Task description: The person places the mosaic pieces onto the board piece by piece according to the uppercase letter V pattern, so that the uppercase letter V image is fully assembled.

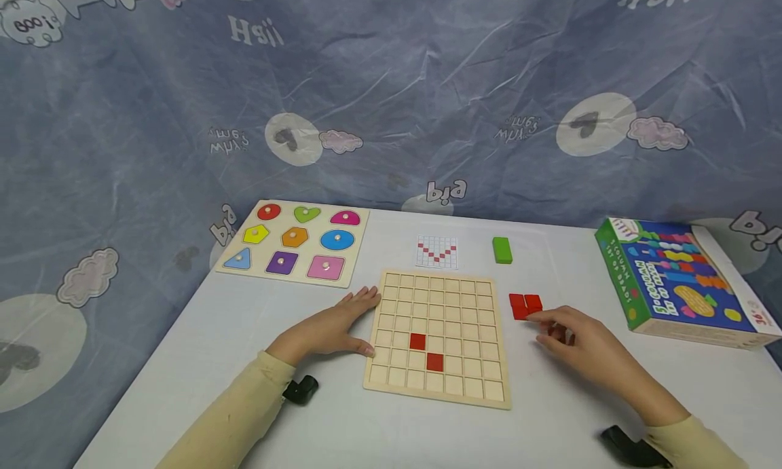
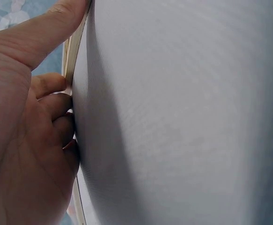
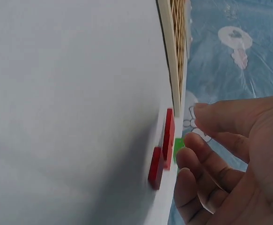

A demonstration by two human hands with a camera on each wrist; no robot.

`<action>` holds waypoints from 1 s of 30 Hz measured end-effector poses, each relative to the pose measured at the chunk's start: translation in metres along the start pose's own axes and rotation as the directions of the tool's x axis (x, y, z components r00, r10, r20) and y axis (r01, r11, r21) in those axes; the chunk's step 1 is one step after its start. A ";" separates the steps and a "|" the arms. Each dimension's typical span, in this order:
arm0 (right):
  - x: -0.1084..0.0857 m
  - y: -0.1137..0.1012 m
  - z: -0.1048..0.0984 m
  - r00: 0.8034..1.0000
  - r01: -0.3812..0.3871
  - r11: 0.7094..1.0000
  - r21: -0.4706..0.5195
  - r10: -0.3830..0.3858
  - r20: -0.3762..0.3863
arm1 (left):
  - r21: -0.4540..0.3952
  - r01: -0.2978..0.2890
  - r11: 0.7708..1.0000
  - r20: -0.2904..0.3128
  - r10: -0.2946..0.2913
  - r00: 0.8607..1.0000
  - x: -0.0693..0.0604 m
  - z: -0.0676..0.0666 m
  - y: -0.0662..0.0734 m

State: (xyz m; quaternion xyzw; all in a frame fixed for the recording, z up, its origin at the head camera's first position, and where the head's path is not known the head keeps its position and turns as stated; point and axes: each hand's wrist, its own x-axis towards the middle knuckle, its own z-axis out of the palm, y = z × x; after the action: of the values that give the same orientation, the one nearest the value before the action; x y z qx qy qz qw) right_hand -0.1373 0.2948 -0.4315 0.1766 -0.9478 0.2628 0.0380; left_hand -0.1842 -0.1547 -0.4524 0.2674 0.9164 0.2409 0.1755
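Evidently the right hand grips nothing, fingers loosely bent; red tiles lie just at its fingertips, contact unclear to us. We judge them light, stiff, perhaps slippery: pinch opposite edges. The left hand, unclenched, touches the grid board to its right; that we'd expect rigid, best steadied by its rim.

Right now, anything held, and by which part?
Nothing visibly held. Left hand touches the board at its left edge; right hand is by the red tiles.
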 end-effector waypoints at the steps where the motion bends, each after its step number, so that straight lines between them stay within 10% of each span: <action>1: 0.000 0.002 -0.001 1.000 -0.012 1.000 -0.010 0.012 0.001 | 0.000 0.000 1.000 -0.001 0.000 1.000 0.000 0.000 0.000; 17: -0.007 0.029 -0.005 0.987 -0.145 0.987 -0.068 0.149 0.060 | -0.010 0.016 1.000 0.004 -0.016 1.000 -0.001 -0.001 0.002; 30: 0.001 0.008 0.007 0.988 -0.130 0.990 -0.063 0.135 0.081 | -0.011 0.016 1.000 0.001 -0.016 1.000 0.000 -0.001 0.002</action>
State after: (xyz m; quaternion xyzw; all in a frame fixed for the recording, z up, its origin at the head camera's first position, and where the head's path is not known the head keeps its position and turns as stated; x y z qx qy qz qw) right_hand -0.1409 0.2972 -0.4417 0.1232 -0.9653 0.2298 -0.0150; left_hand -0.1835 -0.1537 -0.4508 0.2591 0.9170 0.2444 0.1795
